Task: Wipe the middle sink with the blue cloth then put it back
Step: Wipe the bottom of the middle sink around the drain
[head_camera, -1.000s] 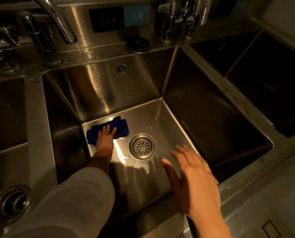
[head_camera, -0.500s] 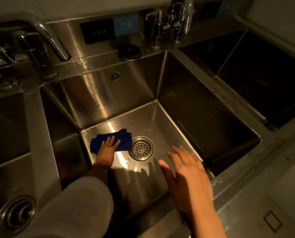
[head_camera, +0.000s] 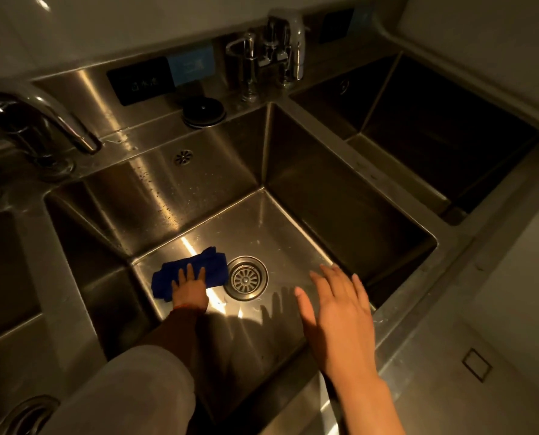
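The left hand (head_camera: 189, 288) lay flat on the blue cloth (head_camera: 190, 272), with the fingers straight and a little spread, and it pressed the cloth down on the floor of the middle sink (head_camera: 199, 189). It did not grip the cloth; the palm and the fingers only held it against the steel. The cloth was folded or bunched, and it sat at about 9 o'clock from the drain strainer (head_camera: 246, 278), with its right edge just beside the strainer's rim. The right hand (head_camera: 340, 312) hovered open above the near right part of the basin, at about 4 o'clock from the drain, with relaxed fingers and nothing in it — its shadow fell on the floor of the sink below.

In my judgement the wiping step was in progress, and only the left part of the floor seemed to be under the cloth at this moment. To do it well, the hand should keep an even pressure through the whole palm, so the cloth slides and does not roll up under the fingers. The strokes should overlap and go around the strainer, then toward 3 o'clock and into the corners, where water collects. The back wall showed many small drops near the overflow hole (head_camera: 183, 157), so it probably also needed a pass. Spreading the cloth wider would cover more steel with each stroke.
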